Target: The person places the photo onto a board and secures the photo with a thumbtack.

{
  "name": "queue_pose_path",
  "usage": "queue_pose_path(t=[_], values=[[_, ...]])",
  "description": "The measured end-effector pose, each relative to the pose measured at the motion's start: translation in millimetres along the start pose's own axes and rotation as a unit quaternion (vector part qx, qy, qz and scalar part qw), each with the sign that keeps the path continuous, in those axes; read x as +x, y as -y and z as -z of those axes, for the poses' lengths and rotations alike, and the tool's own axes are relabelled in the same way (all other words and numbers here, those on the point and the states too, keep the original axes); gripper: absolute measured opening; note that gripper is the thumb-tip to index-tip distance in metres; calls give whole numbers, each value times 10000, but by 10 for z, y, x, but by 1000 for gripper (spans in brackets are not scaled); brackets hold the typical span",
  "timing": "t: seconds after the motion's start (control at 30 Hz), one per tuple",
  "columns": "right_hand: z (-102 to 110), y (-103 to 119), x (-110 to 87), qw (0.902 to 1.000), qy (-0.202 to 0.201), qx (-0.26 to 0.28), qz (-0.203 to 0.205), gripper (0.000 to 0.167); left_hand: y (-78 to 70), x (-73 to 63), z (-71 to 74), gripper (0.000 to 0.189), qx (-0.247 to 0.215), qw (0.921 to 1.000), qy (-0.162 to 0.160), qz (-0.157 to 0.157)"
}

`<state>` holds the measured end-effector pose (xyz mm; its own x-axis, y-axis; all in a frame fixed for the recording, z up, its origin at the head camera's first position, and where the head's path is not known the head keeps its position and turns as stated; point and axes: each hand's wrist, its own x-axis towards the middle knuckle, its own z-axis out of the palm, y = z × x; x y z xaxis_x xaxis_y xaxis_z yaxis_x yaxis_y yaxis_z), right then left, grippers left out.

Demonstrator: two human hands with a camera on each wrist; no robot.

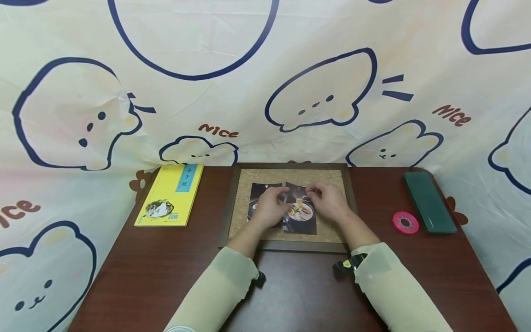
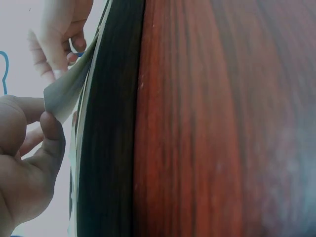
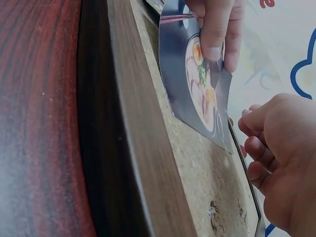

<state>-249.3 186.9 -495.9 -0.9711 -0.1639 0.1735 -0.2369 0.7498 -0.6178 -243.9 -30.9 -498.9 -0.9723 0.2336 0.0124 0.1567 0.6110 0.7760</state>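
Observation:
A framed cork board (image 1: 327, 177) lies on the table with two dark food photos on it. My left hand (image 1: 271, 206) pinches the right-hand photo (image 1: 299, 226), which shows a bowl of noodles, by its left edge. That photo bends up from the cork, as the right wrist view shows. At its upper right corner is my right hand (image 1: 329, 202), fingers curled, thumb and forefinger together around a small shiny thing (image 3: 244, 113) mostly hidden by the fingertips. The left-hand photo (image 1: 257, 191) is partly covered by my left hand and has a small pale dot near its top.
On the left lies a yellow book (image 1: 170, 196) with a blue title label. A round pink object (image 1: 405, 222) with a dark centre and a flat dark green case (image 1: 430, 203) lie on the right. A patterned cloth (image 1: 249, 101) hangs behind the table.

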Motion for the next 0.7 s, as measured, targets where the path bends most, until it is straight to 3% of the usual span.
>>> queue_pose_path(t=[0.4,0.7], values=[[20,-37,99,9993,335,-62,-163,15,-121,95,-119,56,935,9955,125,0],[17,-57,214,9974,538,-246,-421,16,-132,125,-193,56,1145,9934,73,-37]])
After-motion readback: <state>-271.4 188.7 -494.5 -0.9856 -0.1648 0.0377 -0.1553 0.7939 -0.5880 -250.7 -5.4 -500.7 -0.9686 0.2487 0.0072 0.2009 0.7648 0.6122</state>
